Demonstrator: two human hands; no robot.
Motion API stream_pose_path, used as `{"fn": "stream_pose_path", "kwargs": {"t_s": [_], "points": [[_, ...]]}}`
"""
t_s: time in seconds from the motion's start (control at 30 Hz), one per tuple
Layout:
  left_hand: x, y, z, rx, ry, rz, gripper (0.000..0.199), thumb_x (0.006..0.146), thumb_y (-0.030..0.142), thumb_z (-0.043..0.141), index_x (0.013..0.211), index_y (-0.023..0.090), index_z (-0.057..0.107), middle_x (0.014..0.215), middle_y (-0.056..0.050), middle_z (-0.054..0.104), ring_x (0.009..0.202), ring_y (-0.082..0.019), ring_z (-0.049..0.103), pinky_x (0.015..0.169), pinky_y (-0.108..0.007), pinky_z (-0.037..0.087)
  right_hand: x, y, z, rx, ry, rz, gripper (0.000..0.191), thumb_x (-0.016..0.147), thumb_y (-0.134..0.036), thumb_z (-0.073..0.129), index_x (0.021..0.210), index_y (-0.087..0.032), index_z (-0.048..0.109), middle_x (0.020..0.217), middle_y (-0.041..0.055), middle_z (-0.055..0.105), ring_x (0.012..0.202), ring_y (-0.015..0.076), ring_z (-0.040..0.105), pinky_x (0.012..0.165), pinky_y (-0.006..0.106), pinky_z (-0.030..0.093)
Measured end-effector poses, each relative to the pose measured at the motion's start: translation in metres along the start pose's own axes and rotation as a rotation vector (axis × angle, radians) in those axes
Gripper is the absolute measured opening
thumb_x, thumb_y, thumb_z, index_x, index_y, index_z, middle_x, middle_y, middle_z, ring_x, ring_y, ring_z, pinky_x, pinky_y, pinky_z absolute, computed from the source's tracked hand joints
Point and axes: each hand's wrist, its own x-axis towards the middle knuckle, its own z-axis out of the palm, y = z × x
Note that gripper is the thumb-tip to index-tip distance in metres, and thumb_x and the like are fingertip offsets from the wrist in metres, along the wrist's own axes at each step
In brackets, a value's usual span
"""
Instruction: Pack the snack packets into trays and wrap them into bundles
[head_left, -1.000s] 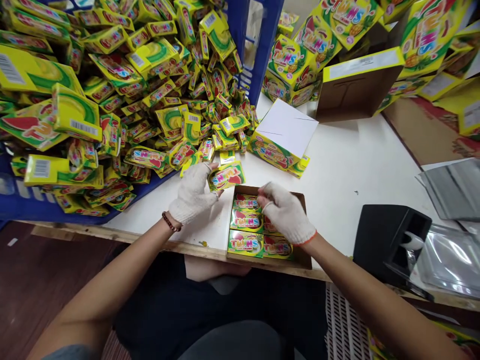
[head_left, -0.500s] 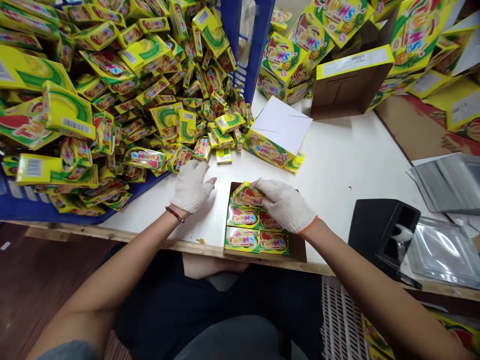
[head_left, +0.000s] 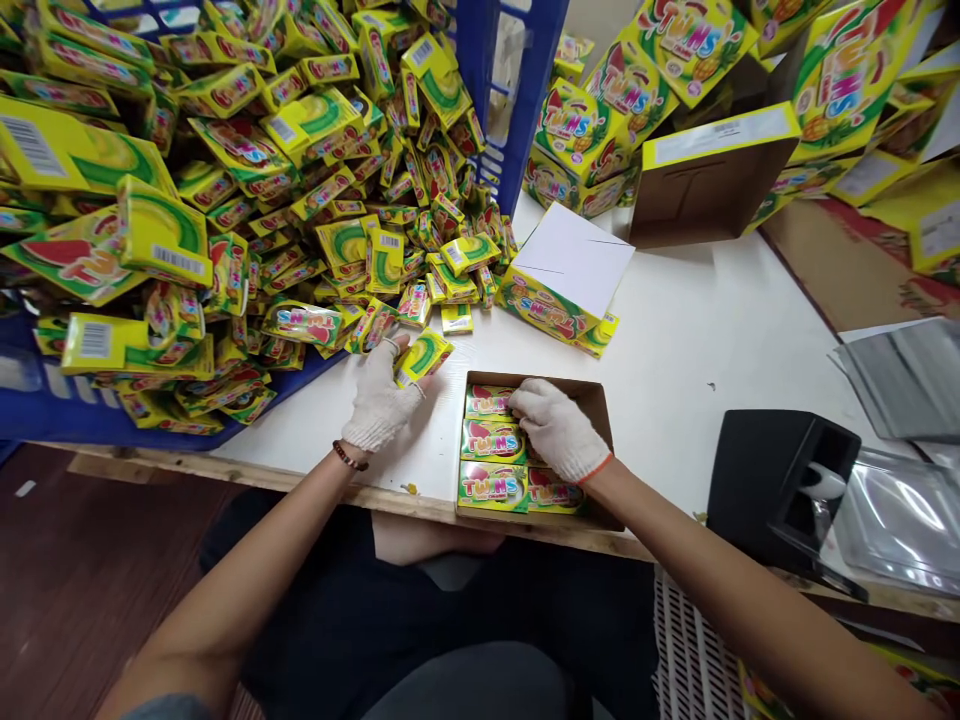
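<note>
As our left hand [head_left: 381, 398] pinches a packet [head_left: 424, 357], our right hand [head_left: 559, 430], grip unclear, curls over the worktop's [head_left: 675, 340] near-edge box [head_left: 598, 410].

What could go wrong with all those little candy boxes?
Maybe a few things. The open box sits right at the table's front edge, so a bump from the right hand reaching into it might tip it off. The left hand holds a yellow pack tilted, so it could slip. And the pile of packs reaches from the blue crate onto the table, so some might slide.
</note>
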Motion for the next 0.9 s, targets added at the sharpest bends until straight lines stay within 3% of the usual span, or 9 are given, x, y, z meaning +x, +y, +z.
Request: {"fn": "stream_pose_path", "kwargs": {"t_s": [0.1, 0.17, 0.33, 0.43, 0.53, 0.6, 0.67, 0.8, 0.9], "points": [[-0.019, 0.015, 0.01, -0.294, -0.049, 0.058, 0.066, 0.075, 0.036, 0.073, 0.133, 0.019, 0.047, 0.128, -0.013, 0.057, 0.116, -0.027, 0.06, 0.102, -0.049, 0.05, -0.009, 0.007, 0.008, 0.259, 0.145, 0.178, 0.023, 0.084, -0.015, 0.045, 0.097, -0.019, 0.063, 0.101, 0.007, 0.064, 0.096, 0.02, 0.058, 0.088, 0.03, 0.046], [-0.03, 0.026, 0.02, -0.37, -0.122, 0.086, 0.065, 0.079, 0.037, 0.071, 0.135, 0.019, 0.045, 0.127, -0.012, 0.057, 0.115, -0.026, 0.061, 0.1, -0.048, 0.052, -0.014, 0.008, 0.013, 0.344, 0.143, 0.217, 0.025, 0.081, -0.014, 0.044, 0.098, -0.019, 0.062, 0.101, 0.0063, 0.066, 0.098, 0.0207, 0.059, 0.092, 0.032, 0.046], [-0.041, 0.048, 0.026, -0.058, -0.13, 0.291, 0.067, 0.079, 0.028, 0.071, 0.14, 0.019, 0.044, 0.131, -0.012, 0.053, 0.125, -0.028, 0.054, 0.107, -0.048, 0.047, -0.02, 0.006, -0.003, 0.504, 0.097, 0.201, 0.028, 0.083, -0.016, 0.045, 0.107, -0.021, 0.06, 0.102, 0.0056, 0.068, 0.095, 0.0214, 0.063, 0.09, 0.036, 0.049], [-0.042, 0.06, 0.021, 0.072, -0.114, 0.558, 0.075, 0.081, 0.018, 0.066, 0.149, 0.022, 0.033, 0.136, -0.013, 0.049, 0.13, -0.027, 0.048, 0.11, -0.047, 0.044, -0.022, 0.001, -0.028, 0.787, 0.206, 0.237, 0.026, 0.09, -0.033, 0.048, 0.112, -0.02, 0.054, 0.106, 0.0085, 0.067, 0.09, 0.0213, 0.065, 0.081, 0.037, 0.054], [-0.047, 0.072, 0.024, 0.08, -0.106, 0.718, 0.079, 0.083, 0.013, 0.061, 0.153, 0.025, 0.026, 0.136, -0.013, 0.048, 0.13, -0.027, 0.047, 0.111, -0.048, 0.043, -0.027, -0.008, -0.045, 1.105, 0.086, 0.198, 0.044, 0.084, -0.048, 0.063, 0.116, -0.02, 0.05, 0.107, 0.0086, 0.066, 0.082, 0.0198, 0.066, 0.069, 0.035, 0.056], [-0.052, 0.082, 0.031, -0.018, -0.099, 0.648, 0.075, 0.083, 0.018, 0.065, 0.15, 0.025, 0.031, 0.135, -0.013, 0.049, 0.131, -0.029, 0.047, 0.111, -0.05, 0.041, -0.031, -0.013, -0.05, 1.239, 0.048, 0.145, 0.051, 0.076, -0.052, 0.073, 0.111, -0.022, 0.051, 0.103, 0.0062, 0.065, 0.083, 0.0189, 0.065, 0.07, 0.033, 0.056], [-0.057, 0.091, 0.038, -0.266, -0.161, 0.452, 0.07, 0.083, 0.026, 0.069, 0.145, 0.024, 0.037, 0.136, -0.013, 0.05, 0.131, -0.03, 0.048, 0.11, -0.051, 0.042, -0.035, -0.015, -0.051, 1.305, 0.091, 0.072, 0.058, 0.071, -0.057, 0.077, 0.111, -0.024, 0.051, 0.104, 0.0046, 0.064, 0.089, 0.0194, 0.065, 0.078, 0.033, 0.055], [-0.065, 0.11, 0.047, -0.887, -0.572, -0.033, 0.085, 0.079, 0.046, 0.075, 0.146, 0.021, 0.028, 0.133, -0.018, 0.055, 0.121, -0.031, 0.059, 0.101, -0.048, 0.05, -0.045, -0.009, -0.056, 1.184, 0.089, 0.002, 0.062, 0.071, -0.058, 0.077, 0.117, -0.024, 0.055, 0.107, 0.0048, 0.064, 0.095, 0.0216, 0.062, 0.08, 0.034, 0.053], [-0.071, 0.117, 0.048, -0.996, -0.759, -0.147, 0.096, 0.071, 0.056, 0.079, 0.145, 0.021, 0.029, 0.131, -0.019, 0.058, 0.117, -0.031, 0.062, 0.098, -0.048, 0.051, -0.049, 0.0, -0.064, 0.998, 0.108, 0.009, 0.038, 0.083, -0.053, 0.066, 0.104, -0.021, 0.06, 0.094, 0.004, 0.064, 0.083, 0.0204, 0.06, 0.072, 0.033, 0.052]]}}
